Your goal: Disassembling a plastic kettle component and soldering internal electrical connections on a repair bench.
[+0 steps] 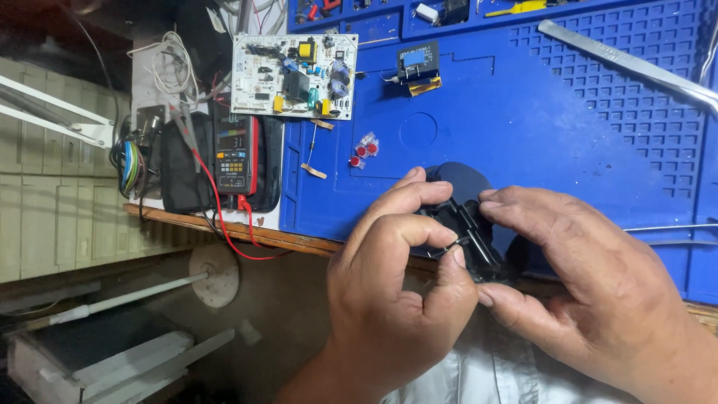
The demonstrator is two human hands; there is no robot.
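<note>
- In the head view, your left hand [396,280] was curled tight, thumb and forefinger pinched on the near side of a small black plastic part [465,224].
- Your right hand [591,277] gripped the same black part from the other side, its fingers [516,203] laid over the top and its thumb pressed underneath.
- The part was held between both hands over the near edge of the blue work mat [523,127], just above the wooden bench edge [224,228]; how much of it rested on the mat could not be told, since your hands covered most of it.
- A few small red pieces in clear wrap [364,151] lay on the mat, near your left hand but apart from it.
- A white circuit board [294,75] sat at the mat's far left corner, partly overhanging it.
- A small blue module on a black base [417,66] stood on the mat just beside the board.
- A multimeter with a red casing [233,153] lay on a black pouch [176,168] off the mat's left edge, its red lead [224,224] trailing over the bench edge.
- A long metal tool [628,63] lay slanted across the mat's far right corner, well apart from your hands.
</note>
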